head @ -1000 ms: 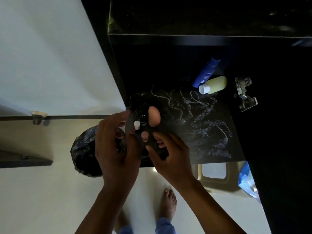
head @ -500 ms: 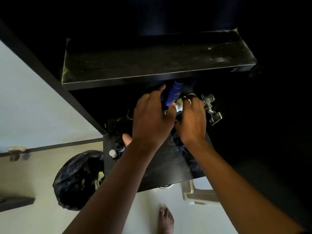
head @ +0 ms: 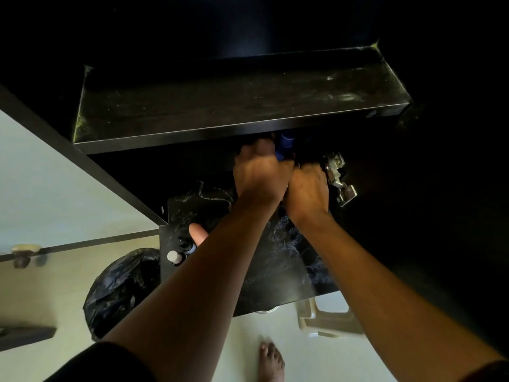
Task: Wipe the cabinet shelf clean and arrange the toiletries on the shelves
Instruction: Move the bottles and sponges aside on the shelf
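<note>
Blue bottle [head: 285, 146] clasped by left hand [head: 261, 175], arms outstretched.

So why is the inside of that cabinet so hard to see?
Head view: the black cabinet interior is underexposed, the pale wall stays bright. The hands hide most of the blue bottle. Wide-angle distortion bends the dusty upper shelf.

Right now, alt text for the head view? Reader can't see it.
Two bare hands reach together into the back of a dark cabinet's lower shelf, the left hand closing on a blue bottle and the right hand beside it near a metal hinge. Small bottles stand at the shelf's front left corner; a black bin bag sits on the floor below.
</note>
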Action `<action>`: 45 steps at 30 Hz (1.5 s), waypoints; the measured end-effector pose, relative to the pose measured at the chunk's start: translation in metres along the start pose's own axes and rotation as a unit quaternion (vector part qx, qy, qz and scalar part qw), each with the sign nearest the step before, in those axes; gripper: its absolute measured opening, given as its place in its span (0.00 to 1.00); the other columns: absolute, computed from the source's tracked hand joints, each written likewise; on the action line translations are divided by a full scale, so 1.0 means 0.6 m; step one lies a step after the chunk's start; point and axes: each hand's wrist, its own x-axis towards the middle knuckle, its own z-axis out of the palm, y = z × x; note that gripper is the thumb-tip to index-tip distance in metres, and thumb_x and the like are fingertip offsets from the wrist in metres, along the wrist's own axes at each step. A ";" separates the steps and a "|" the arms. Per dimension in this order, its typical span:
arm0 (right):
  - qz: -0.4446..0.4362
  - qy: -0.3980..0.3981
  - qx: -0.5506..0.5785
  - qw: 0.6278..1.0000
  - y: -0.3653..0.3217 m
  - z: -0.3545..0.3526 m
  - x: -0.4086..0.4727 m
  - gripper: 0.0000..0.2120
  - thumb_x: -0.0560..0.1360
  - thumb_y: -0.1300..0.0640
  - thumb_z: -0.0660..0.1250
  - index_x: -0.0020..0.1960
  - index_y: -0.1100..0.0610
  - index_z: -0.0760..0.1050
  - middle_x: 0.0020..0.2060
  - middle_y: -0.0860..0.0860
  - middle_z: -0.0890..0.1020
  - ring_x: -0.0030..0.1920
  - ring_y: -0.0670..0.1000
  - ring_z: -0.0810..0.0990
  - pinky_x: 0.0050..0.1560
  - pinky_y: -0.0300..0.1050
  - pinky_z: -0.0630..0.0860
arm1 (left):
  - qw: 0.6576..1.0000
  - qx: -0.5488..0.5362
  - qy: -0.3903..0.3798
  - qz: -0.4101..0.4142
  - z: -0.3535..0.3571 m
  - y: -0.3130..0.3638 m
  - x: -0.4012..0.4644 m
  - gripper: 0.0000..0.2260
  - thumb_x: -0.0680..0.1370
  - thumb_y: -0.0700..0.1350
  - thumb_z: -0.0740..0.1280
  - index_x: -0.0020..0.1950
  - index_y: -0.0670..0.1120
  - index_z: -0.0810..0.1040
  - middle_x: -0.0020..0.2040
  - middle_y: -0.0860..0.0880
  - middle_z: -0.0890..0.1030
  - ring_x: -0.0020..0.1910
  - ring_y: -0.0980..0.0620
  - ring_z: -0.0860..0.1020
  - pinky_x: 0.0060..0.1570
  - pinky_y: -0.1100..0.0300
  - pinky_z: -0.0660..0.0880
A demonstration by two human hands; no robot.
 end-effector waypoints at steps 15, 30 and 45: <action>-0.009 -0.004 0.258 0.966 -0.036 -0.078 -0.113 0.17 0.75 0.56 0.70 0.61 0.52 0.71 0.48 0.49 0.79 0.46 0.50 0.78 0.43 0.41 0.71 | 0.996 0.013 0.056 0.075 -0.089 -0.041 -0.030 0.15 0.79 0.58 0.71 0.54 0.48 0.83 0.50 0.49 0.85 0.53 0.50 0.81 0.56 0.57 0.72; -0.040 0.115 0.465 0.877 -0.103 -0.171 -0.148 0.11 0.73 0.57 0.78 0.54 0.51 0.82 0.48 0.46 0.81 0.44 0.44 0.80 0.43 0.30 0.76 | 0.953 -0.111 0.257 0.116 -0.231 -0.157 -0.178 0.12 0.77 0.47 0.77 0.59 0.47 0.81 0.52 0.59 0.84 0.55 0.58 0.85 0.60 0.52 0.82; -0.022 0.134 0.478 0.868 -0.124 -0.137 -0.263 0.13 0.74 0.55 0.77 0.57 0.53 0.81 0.48 0.46 0.83 0.45 0.46 0.83 0.42 0.44 0.83 | 0.953 -0.158 0.254 0.041 -0.227 -0.272 -0.236 0.16 0.76 0.47 0.78 0.61 0.45 0.82 0.53 0.52 0.87 0.52 0.53 0.86 0.55 0.50 0.84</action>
